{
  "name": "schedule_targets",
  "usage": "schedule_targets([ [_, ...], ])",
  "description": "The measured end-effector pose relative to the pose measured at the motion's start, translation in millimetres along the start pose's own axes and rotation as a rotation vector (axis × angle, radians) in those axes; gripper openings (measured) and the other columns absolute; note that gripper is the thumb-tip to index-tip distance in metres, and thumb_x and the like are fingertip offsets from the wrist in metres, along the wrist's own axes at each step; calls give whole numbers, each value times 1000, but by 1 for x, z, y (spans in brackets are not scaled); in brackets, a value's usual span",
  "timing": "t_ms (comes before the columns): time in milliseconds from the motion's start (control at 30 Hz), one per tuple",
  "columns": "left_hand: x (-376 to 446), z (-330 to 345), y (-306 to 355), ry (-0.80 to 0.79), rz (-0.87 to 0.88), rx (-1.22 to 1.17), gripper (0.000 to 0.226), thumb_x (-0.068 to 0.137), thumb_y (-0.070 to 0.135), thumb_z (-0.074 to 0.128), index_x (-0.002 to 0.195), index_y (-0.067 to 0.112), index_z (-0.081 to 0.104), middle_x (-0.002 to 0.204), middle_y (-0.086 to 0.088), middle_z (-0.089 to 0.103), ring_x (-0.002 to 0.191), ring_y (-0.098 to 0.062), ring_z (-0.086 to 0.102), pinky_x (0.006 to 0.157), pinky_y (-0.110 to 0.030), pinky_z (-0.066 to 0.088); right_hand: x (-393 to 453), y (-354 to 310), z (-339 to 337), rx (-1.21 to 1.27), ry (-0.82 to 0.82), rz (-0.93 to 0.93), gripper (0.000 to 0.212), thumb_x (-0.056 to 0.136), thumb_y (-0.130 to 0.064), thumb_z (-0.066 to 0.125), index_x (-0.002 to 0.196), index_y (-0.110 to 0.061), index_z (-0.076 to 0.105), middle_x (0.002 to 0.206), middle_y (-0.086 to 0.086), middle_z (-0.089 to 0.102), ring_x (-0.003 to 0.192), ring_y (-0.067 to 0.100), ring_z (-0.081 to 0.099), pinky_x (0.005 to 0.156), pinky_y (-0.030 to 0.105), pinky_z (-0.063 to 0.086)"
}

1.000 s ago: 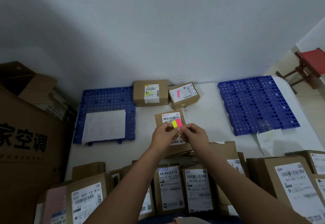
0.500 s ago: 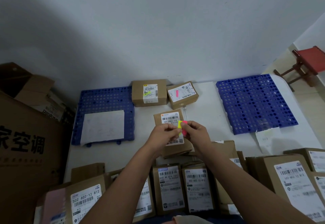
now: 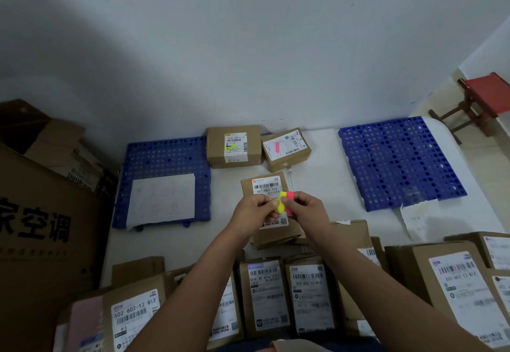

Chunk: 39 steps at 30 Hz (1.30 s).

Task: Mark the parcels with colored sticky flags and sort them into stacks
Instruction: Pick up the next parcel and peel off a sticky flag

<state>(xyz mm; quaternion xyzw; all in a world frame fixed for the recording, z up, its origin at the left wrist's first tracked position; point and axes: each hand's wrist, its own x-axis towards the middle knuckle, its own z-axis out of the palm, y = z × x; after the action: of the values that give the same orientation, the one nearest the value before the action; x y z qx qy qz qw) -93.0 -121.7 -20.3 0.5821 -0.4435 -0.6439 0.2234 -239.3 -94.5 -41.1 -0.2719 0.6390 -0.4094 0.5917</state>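
dim, cool indoor light; big soft shadow across wall (image 3: 138, 56) upper left, wide-angle bowing at edges, near parcel labels (image 3: 466, 293) blurry bottom right

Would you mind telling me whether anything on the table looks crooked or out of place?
Yes: the parcel with the pink flag at the back sits turned at an angle, while the parcel with the yellow flag beside it lies square. A white paper slip also hangs loose off the right blue mat.
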Motion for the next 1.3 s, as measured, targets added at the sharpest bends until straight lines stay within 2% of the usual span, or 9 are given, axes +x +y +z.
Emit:
schedule_targets([
  [267,5,-16,-2,231,9,43,17,101,17,50,102,6,64,85,-7,70,74,-14,64,69,-22,54,-1,-3,-6,-200,271,-85,11,94,-21,61,91,-15,70,81,1,69,74,13,62,70,30,53],
  [367,5,-30,-9,166,-31,160,18,100,19,53,98,6,65,83,-5,67,71,-12,62,65,-20,51,0,0,-10,-147,312,-70,12,95,-21,60,94,-13,69,80,0,67,74,11,59,69,25,48],
  [467,10,-31,-18,57,-67,415,19,98,22,57,99,6,67,89,-5,69,75,-12,63,68,-23,53,1,5,-10,-157,248,-22,11,96,-19,58,90,-15,66,86,3,68,82,17,64,78,36,58],
  [600,22,-30,-21,-19,-67,688,21,97,27,59,99,9,68,104,-5,69,93,-20,66,83,-35,54,0,12,-8,-312,135,25,13,98,-22,56,95,-11,63,94,4,69,87,17,68,77,37,60],
  [700,27,-30,-19,-41,-75,777,21,96,26,60,95,8,69,104,-9,69,92,-22,64,82,-35,52,0,14,-4,-346,56,58,10,99,-24,54,98,-16,59,104,-1,70,93,16,69,84,40,59],
  [833,32,-30,-18,-63,-65,851,17,95,26,62,84,12,64,102,-10,69,86,-19,62,78,-33,51,-2,11,2,-379,-34,76,7,101,-23,49,101,-19,55,111,-4,67,95,10,67,75,26,56],
  [967,36,-30,-18,-70,-76,864,17,95,25,62,86,12,66,102,-9,69,89,-20,64,82,-34,52,-2,9,7,-379,-118,80,16,101,-25,48,116,-21,55,120,-4,64,104,13,65,89,38,57],
  [1167,42,-26,-21,-72,-77,939,18,95,28,60,83,15,62,101,-7,69,89,-20,64,73,-28,49,2,5,15,-642,-262,68,20,100,-26,50,117,-17,53,128,6,56,112,23,56,95,40,51],
  [1300,43,-31,-22,-39,-148,1102,33,94,48,58,81,17,56,78,1,57,75,-16,56,56,-25,39,1,3,13,-667,-281,71,22,100,-26,50,120,-17,52,129,6,56,113,22,56,95,39,52],
])
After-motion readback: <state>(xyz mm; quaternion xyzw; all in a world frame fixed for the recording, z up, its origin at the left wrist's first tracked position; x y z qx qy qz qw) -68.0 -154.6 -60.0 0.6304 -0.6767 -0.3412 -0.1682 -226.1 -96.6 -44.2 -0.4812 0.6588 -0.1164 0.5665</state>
